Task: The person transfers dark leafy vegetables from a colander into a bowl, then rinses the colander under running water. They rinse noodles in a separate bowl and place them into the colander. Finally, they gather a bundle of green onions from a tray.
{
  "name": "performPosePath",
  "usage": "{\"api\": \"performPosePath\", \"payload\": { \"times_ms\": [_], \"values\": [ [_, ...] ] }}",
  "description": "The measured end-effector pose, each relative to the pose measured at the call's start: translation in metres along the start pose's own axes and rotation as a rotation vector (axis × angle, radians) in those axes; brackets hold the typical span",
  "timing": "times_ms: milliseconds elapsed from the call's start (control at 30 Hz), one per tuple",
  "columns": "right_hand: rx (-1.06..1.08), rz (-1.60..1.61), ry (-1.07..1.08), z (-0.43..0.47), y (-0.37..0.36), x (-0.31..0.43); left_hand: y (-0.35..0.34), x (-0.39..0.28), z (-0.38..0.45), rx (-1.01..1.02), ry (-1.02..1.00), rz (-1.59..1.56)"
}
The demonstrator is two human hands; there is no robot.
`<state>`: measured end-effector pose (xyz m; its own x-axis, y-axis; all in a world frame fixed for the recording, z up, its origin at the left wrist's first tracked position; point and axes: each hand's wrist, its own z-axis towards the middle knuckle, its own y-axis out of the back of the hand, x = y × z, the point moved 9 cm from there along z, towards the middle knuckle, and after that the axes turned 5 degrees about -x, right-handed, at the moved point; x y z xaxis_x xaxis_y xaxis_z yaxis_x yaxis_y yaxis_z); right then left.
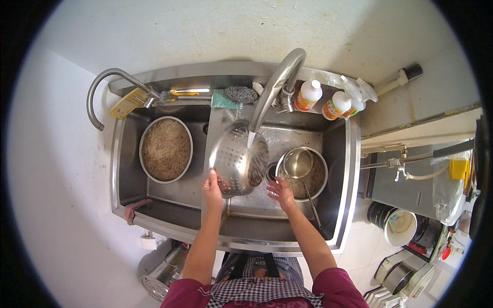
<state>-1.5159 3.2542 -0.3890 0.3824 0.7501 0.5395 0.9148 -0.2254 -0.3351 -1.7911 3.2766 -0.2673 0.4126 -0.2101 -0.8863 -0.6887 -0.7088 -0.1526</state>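
My left hand [213,189] grips the rim of a perforated stainless steel colander [233,161], tilted on its side below the running faucet [265,104]. Water strikes its outer wall. My right hand [282,193] holds nothing, its fingers apart, between the colander and a round metal pot [326,181] in the right basin. Inside that pot are pale, thin strands that look like bean sprouts, in water. A fine-mesh strainer [298,163] lies across the pot, its long handle pointing toward me. The colander's inside is hidden from me.
Another pot of sprouts [167,148] stands in the left basin [173,196]. A second faucet [111,73], a steel wool scourer [240,95], a green cloth [226,101] and white bottles [309,95] line the back ledge. A pink cloth [134,211] hangs on the front left rim.
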Motion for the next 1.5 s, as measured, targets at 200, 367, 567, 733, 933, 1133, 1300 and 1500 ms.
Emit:
{"api": "performPosePath", "payload": {
  "times_ms": [200, 367, 567, 733, 933, 1133, 1300, 1500],
  "values": [
    [-0.039, -0.031, 0.03, -0.018, 0.004, 0.054, -0.025, 0.008, -0.041, 0.228, -0.161, 0.43],
    [0.037, 0.028, -0.122, -0.027, 0.004, 0.079, -0.078, -0.011, -0.102, 0.637, -1.003, 0.997],
    [-0.003, -0.165, -0.316, -0.018, 0.029, 0.049, -0.088, -0.001, -0.134, 0.929, -1.281, 1.016],
    [-0.208, -0.121, 0.029, -0.022, 0.047, 0.053, -0.072, 0.01, -0.127, 1.109, -1.099, 1.012],
    [-0.37, -0.262, 0.516, -0.044, 0.037, 0.086, -0.07, 0.025, -0.064, 0.796, -0.719, 0.974],
    [-0.307, -0.321, 0.097, -0.047, 0.045, 0.053, -0.106, 0.026, -0.019, 0.605, -0.985, 1.224],
    [-0.17, -0.344, 0.039, -0.06, 0.042, 0.03, -0.111, 0.052, 0.001, 0.678, -0.901, 1.399],
    [-0.122, -0.283, -0.007, -0.081, 0.036, 0.018, -0.103, 0.077, 0.008, 0.779, -0.725, 1.481]
  ]
}}
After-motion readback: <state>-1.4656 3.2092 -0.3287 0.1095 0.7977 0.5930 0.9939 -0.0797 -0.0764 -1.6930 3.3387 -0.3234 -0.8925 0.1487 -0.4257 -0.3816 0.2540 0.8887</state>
